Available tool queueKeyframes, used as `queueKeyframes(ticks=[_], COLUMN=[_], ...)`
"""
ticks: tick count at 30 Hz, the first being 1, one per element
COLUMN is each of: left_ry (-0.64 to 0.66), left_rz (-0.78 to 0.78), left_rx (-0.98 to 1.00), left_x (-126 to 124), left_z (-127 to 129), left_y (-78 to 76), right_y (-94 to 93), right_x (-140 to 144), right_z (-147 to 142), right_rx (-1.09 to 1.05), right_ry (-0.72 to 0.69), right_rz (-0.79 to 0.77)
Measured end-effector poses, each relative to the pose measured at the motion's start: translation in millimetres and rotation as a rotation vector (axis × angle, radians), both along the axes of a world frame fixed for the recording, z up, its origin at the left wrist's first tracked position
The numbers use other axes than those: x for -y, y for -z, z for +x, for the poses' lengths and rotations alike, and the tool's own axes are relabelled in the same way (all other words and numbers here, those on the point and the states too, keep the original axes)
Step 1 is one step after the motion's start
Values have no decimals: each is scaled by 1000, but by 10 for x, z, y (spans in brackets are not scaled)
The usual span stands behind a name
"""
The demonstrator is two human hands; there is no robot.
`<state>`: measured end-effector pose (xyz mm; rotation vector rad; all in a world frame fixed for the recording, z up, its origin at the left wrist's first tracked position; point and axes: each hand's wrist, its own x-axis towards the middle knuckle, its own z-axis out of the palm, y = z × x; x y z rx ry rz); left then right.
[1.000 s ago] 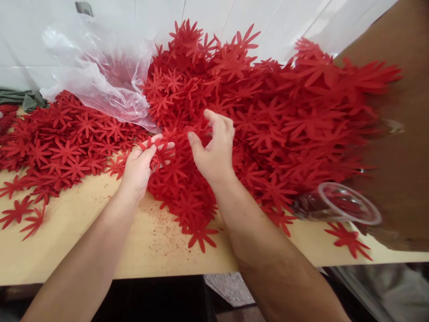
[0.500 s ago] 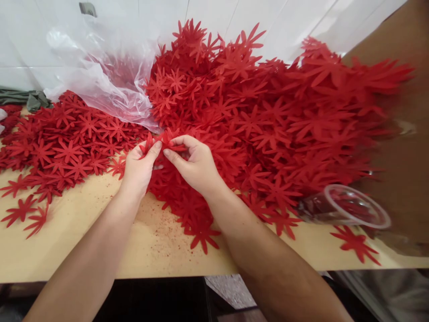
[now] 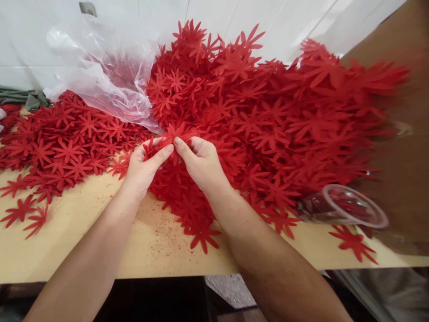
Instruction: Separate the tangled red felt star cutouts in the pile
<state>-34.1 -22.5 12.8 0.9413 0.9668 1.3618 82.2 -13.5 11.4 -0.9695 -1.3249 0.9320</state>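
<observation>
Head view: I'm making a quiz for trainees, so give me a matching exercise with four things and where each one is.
Things:
1. clear plastic cup
2. crumpled clear plastic bag
3. grey-green cloth
4. red star-shaped felt flower held by both hands

Places:
A. far left edge, by the wall
B. lying on its side at the right
C. centre, front of the big pile
D. upper left, over the flowers

Pairs: 1-B, 2-D, 3-A, 4-C

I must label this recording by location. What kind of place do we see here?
Probably a small craft or assembly workshop. A big heap of identical red flower cut-outs covers a plain wooden table, a clear plastic bag lies against the white wall, and both hands pinch one cut-out.
</observation>
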Motion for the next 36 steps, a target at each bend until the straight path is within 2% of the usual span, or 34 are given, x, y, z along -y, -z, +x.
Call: queueKeyframes(ticks=[7, 10, 14, 18, 22, 25, 26, 28, 32, 34, 36], left_ry=[-93, -185, -287, -272, -191, -149, -135, -107, -69, -40, 21], left_rz=[50, -26, -99, -53, -54, -57, -59, -58, -58, -56, -55], left_rx=[50, 118, 195, 130, 56, 23, 17, 13, 11, 15, 35], left_x=[-12, -55, -145, -168, -109, -63, -53, -41, -39, -36, -25], left_z=[51, 0, -164, -193, -82, -31, -24, -18, -14, -18, -29], left_y=[41, 21, -16, 7, 43, 50, 50, 53, 59, 48, 19], right_y=[-29, -31, -11, 104, 229, 189, 150, 61, -7, 31, 83], right_x=[12, -3, -81, -250, -384, -333, -285, -168, -15, -34, -105], right_z=[9, 36, 139, 318, 489, 510, 483, 380, 137, 104, 167], right_rx=[52, 44, -28, -19, 214, 422, 474, 525, 488, 472, 452], right_ry=[-84, -56, 106, 205, 326, 499, 519, 438, 94, 87, 204], right_rz=[-15, -15, 49, 137, 297, 447, 487, 523, 436, 383, 358])
